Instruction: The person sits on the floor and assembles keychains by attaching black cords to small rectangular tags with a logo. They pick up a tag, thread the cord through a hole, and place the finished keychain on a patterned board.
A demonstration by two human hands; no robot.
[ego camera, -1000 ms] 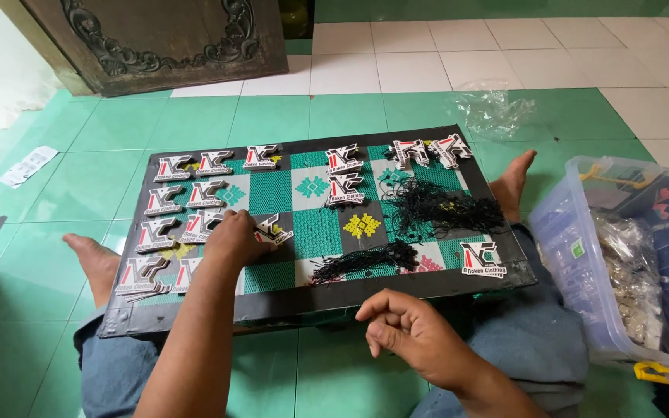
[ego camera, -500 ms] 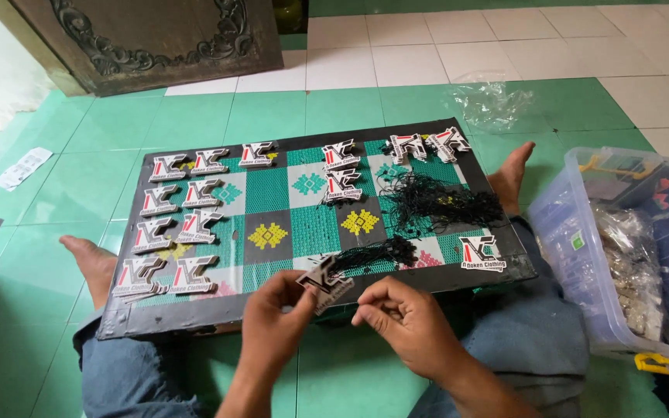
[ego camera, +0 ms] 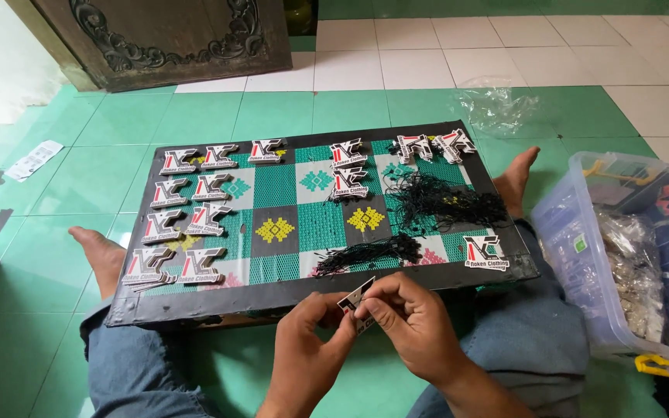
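Fingers (ego camera: 365, 310) of both hands, left hand (ego camera: 307, 348) and right hand (ego camera: 412, 329), pinch one small printed card tag (ego camera: 355, 296) just below the patterned board's (ego camera: 195, 306) near edge over the lap; it looks light, thin, bendable, best held by its edges.

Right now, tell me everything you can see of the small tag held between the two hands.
The tag is a small, flat, die-cut card piece, white with black and red markings, like the ones laid out on the patterned board. It is tilted, raised just in front of the board's near edge, above the lap. The left hand pinches its lower left side and the right hand its right side; fingers cover most of it. No string shows on it.
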